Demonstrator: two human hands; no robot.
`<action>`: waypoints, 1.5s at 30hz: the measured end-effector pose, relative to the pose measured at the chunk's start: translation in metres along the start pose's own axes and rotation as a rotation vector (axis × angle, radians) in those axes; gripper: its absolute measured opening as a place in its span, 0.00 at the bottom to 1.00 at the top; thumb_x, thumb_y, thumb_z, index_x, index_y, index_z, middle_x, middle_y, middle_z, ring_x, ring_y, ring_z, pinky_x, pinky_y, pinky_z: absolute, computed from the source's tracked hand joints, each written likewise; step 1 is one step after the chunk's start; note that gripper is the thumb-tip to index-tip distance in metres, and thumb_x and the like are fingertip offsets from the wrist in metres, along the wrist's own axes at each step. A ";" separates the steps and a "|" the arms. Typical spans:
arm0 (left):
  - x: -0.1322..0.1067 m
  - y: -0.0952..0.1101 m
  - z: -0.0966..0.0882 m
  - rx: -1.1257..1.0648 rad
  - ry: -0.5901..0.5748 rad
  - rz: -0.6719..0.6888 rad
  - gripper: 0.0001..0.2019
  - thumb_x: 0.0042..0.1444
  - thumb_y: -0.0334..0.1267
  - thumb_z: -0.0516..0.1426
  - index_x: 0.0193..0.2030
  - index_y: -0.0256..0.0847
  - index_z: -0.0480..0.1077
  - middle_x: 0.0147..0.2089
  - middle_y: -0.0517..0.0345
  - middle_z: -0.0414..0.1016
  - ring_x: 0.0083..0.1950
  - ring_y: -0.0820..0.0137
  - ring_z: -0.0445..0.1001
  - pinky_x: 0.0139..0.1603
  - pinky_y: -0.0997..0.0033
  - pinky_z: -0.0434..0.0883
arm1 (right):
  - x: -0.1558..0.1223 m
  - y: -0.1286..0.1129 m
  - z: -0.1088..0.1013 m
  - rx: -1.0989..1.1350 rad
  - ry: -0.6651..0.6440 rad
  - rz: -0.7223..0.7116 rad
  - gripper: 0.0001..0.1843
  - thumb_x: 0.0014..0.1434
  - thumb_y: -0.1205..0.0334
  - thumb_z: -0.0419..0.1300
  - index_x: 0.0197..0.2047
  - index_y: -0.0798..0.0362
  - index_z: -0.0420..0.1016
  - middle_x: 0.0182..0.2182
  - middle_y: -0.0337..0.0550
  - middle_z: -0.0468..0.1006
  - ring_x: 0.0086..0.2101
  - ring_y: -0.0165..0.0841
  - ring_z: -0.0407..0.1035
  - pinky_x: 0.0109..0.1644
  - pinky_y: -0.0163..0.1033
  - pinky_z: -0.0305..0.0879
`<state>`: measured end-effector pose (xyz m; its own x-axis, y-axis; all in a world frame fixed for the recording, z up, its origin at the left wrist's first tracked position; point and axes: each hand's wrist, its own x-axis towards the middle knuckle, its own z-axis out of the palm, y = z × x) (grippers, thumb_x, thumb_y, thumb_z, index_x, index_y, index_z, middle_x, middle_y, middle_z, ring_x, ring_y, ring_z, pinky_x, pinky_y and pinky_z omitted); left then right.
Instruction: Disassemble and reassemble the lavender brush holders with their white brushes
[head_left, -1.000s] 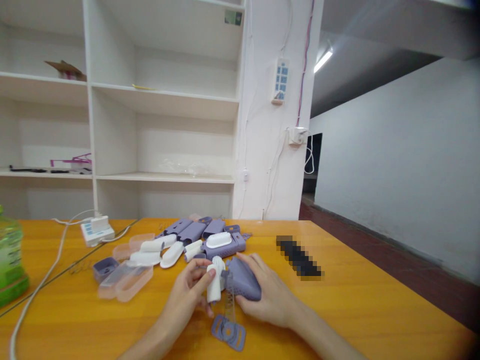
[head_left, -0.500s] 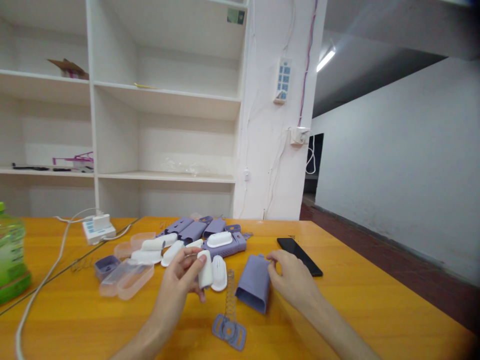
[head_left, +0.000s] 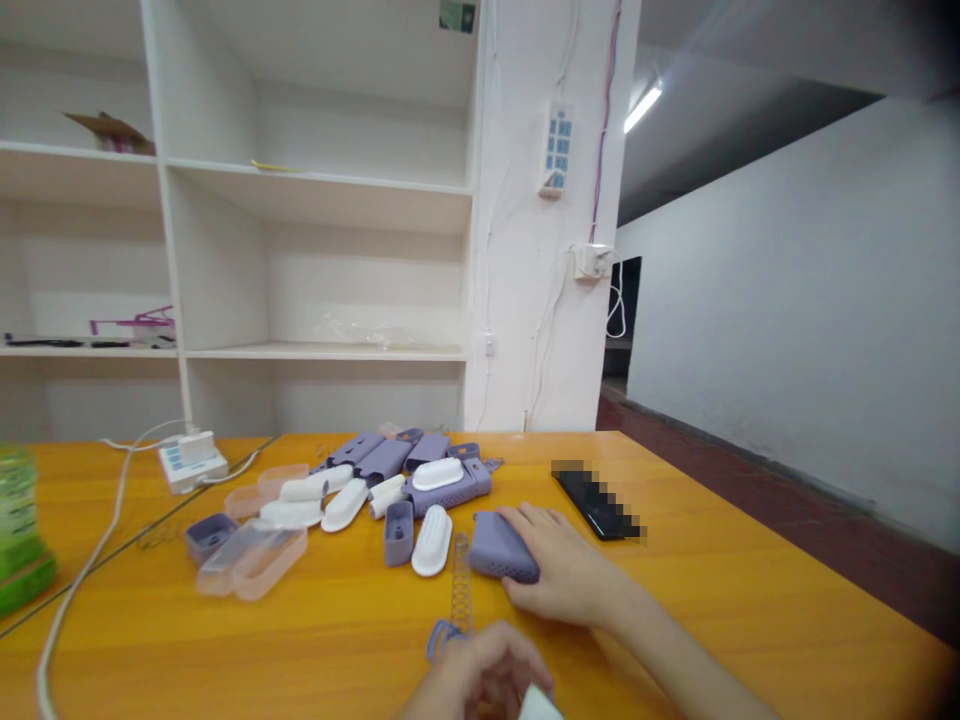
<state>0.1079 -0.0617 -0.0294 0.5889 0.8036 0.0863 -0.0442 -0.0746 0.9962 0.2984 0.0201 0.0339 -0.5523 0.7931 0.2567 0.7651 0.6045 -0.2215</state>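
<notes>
Right hand [head_left: 559, 562] holds the purple case [head_left: 495, 548], in from the right edge of the table [head_left: 742, 590]. Left hand [head_left: 480, 668] has dropped low, so right holds it alone; I can't tell if left grips something white [head_left: 537, 705].

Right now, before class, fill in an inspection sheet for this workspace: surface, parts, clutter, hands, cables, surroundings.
Surface: orange tabletop, wood-grained.
Job's things: purple case; coil spring; white oval part beside purple cup; more parts behind.
Clutter: green bottle, left; black slab, right.
Hands: right hand grips the purple case; left hand, at the bottom edge, has a white piece at its fingers, grip unclear.
Cables: white cable at left, near power strip.
Surroundings: white shelves, pillar.
</notes>
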 end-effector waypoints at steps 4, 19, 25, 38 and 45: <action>0.007 0.001 -0.012 0.107 0.248 0.075 0.28 0.55 0.65 0.61 0.48 0.42 0.70 0.32 0.64 0.66 0.28 0.77 0.64 0.26 0.80 0.60 | 0.000 0.016 0.004 -0.032 0.054 0.127 0.24 0.51 0.60 0.61 0.52 0.56 0.71 0.50 0.56 0.74 0.50 0.50 0.68 0.54 0.51 0.61; 0.007 0.028 -0.069 0.130 0.676 0.208 0.25 0.57 0.56 0.64 0.52 0.43 0.65 0.34 0.64 0.69 0.27 0.69 0.74 0.17 0.73 0.76 | -0.002 -0.007 0.007 0.070 0.102 0.038 0.34 0.48 0.39 0.71 0.51 0.50 0.73 0.46 0.47 0.74 0.47 0.46 0.69 0.52 0.46 0.64; 0.006 0.036 -0.065 0.008 0.719 0.215 0.26 0.53 0.57 0.66 0.49 0.40 0.69 0.30 0.62 0.75 0.19 0.73 0.71 0.10 0.78 0.68 | -0.007 -0.025 0.004 0.242 0.068 -0.076 0.37 0.47 0.42 0.73 0.56 0.47 0.70 0.49 0.44 0.75 0.48 0.44 0.71 0.53 0.45 0.66; 0.009 0.023 -0.054 -0.165 0.704 0.136 0.29 0.45 0.58 0.70 0.45 0.39 0.72 0.30 0.61 0.76 0.17 0.75 0.71 0.13 0.76 0.70 | -0.009 -0.041 0.003 0.328 0.087 -0.113 0.36 0.46 0.46 0.75 0.56 0.45 0.72 0.48 0.41 0.77 0.47 0.43 0.72 0.52 0.43 0.67; 0.006 0.020 -0.054 -0.165 0.689 0.050 0.29 0.47 0.59 0.69 0.45 0.39 0.70 0.25 0.63 0.75 0.17 0.75 0.71 0.15 0.78 0.70 | -0.008 -0.042 0.004 0.300 0.076 -0.129 0.37 0.45 0.44 0.75 0.56 0.45 0.72 0.48 0.41 0.77 0.47 0.43 0.72 0.53 0.44 0.66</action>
<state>0.0668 -0.0261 -0.0082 -0.0595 0.9962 0.0634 -0.2115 -0.0746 0.9745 0.2693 -0.0113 0.0372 -0.6031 0.7077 0.3680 0.5528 0.7034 -0.4467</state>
